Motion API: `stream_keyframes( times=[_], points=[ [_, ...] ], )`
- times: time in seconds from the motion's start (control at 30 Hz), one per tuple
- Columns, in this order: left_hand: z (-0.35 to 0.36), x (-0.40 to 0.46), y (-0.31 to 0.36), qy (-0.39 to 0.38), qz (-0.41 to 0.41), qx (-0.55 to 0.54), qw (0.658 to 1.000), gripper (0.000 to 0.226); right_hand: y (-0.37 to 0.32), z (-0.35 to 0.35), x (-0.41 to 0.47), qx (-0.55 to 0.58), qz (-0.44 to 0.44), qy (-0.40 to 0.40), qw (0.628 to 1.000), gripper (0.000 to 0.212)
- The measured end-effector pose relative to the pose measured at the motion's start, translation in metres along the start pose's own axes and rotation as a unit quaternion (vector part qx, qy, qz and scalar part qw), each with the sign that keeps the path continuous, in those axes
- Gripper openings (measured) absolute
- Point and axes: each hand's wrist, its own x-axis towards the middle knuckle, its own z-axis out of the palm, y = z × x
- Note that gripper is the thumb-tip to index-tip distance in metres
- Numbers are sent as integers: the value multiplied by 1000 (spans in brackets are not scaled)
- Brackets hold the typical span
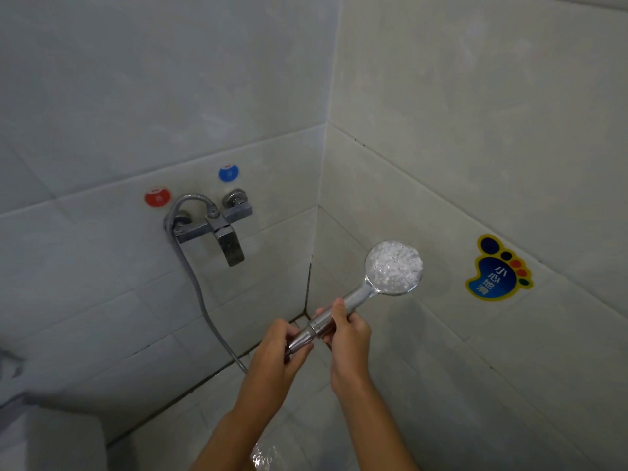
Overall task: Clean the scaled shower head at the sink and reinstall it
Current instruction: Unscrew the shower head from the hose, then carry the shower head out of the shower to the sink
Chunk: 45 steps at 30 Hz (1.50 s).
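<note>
Currently the left hand (282,348) curls round the chrome hose nut (300,339), hiding the joint; the right hand (345,329) grips the chrome handle of the round, white-scaled shower head (394,268), whose face sits above and right of the fingers. Grey flexible hose (200,294) vanishes behind the left wrist; a shiny blur at the bottom edge can't be identified.

- Two bare forearms rise from the lower edge of the view, with no sleeves showing anywhere on them.
- The left hand (277,348) and the right hand (346,329) wear no gloves.
- No rings, watch or bands show on the fingers or wrists.
- Fingernails are short and unpainted.
</note>
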Motion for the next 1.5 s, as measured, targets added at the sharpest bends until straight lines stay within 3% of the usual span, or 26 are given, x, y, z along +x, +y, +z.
stream_keyframes(
  times=[0.13,0.27,0.37,0.7,1.13,1.5],
  points=[
    [1,-1,-3,4,12,11,1000,13,-1,1,-2,-9,-2,4,1000,30],
    [1,-1,-1,2,11,29,1000,37,-3,2,-1,20,-3,2,1000,30],
    [-1,-2,-4,10,2,20,1000,43,-6,1,0,39,-2,9,999,29],
    [-1,-13,-27,-14,-41,-11,999,27,15,-20,2,15,14,9,1000,30],
    [78,-36,-134,-145,-111,53,982,9,142,-113,25,-98,144,-6,985,33],
    [203,-32,-279,-248,-186,105,945,19,289,-178,107,-202,261,-51,943,26]
  ],
)
